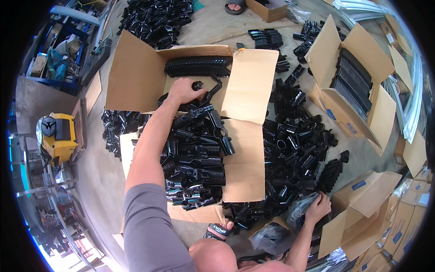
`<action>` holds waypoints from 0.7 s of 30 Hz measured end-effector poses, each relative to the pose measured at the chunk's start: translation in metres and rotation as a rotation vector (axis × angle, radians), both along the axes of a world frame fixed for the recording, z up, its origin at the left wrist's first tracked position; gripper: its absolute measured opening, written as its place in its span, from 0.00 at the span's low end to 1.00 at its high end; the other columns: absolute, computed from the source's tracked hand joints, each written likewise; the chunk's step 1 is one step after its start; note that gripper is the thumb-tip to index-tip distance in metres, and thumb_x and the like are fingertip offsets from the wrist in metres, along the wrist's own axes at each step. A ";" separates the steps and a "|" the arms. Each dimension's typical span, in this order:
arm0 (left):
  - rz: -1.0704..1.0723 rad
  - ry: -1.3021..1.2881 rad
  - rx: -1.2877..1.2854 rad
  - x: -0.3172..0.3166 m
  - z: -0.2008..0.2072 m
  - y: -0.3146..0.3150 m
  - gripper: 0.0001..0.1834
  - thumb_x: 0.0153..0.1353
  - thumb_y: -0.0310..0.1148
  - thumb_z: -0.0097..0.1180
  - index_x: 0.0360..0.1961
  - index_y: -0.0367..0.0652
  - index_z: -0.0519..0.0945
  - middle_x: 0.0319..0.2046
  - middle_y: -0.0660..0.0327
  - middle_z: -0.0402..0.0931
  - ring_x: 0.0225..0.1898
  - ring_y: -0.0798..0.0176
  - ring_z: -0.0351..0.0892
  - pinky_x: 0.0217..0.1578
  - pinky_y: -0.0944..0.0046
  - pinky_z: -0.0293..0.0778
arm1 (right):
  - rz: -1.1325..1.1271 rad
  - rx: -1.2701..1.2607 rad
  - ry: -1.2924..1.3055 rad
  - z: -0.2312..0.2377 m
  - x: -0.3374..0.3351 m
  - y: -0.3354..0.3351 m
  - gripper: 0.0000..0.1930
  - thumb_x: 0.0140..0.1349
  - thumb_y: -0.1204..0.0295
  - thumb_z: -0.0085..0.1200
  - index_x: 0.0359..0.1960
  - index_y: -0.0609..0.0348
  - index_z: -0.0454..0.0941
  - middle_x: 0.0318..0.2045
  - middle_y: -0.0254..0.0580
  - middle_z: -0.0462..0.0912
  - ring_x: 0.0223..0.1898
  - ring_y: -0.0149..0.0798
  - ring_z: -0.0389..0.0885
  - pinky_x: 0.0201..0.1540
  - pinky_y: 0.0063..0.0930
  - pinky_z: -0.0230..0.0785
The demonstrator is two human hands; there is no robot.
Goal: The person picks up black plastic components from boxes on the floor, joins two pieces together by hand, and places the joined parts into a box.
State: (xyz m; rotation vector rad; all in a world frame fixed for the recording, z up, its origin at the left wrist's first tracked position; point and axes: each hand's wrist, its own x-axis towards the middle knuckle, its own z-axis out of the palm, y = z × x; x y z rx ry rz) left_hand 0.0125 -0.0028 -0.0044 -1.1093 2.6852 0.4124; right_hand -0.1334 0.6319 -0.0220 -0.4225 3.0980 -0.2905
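My left hand (185, 92) reaches into an open cardboard box (131, 81) in the middle, its fingers closed round a black tubular metal fitting (197, 85). A neat row of black fittings (197, 67) lies along that box's far side. Just nearer, a heap of black clamp-like fittings (195, 154) fills a second open box (244, 167). Low on the right, my right hand (318, 207) is closed at the edge of a clear plastic bag (301, 209); its fingertips are partly hidden.
Loose black fittings (294, 145) cover the floor right of the boxes, with another pile (154, 22) at the far left. An open box (353, 86) of stacked fittings stands at right, an open carton (362, 199) nearer. A yellow-and-black machine (59, 136) sits at left.
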 end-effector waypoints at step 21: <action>-0.249 0.950 0.355 -0.118 0.201 0.206 0.14 0.64 0.36 0.64 0.38 0.33 0.85 0.27 0.66 0.82 0.27 0.74 0.75 0.32 0.69 0.73 | -0.032 -0.116 0.131 0.009 0.000 -0.012 0.15 0.62 0.66 0.54 0.49 0.58 0.80 0.50 0.49 0.80 0.55 0.52 0.74 0.62 0.50 0.60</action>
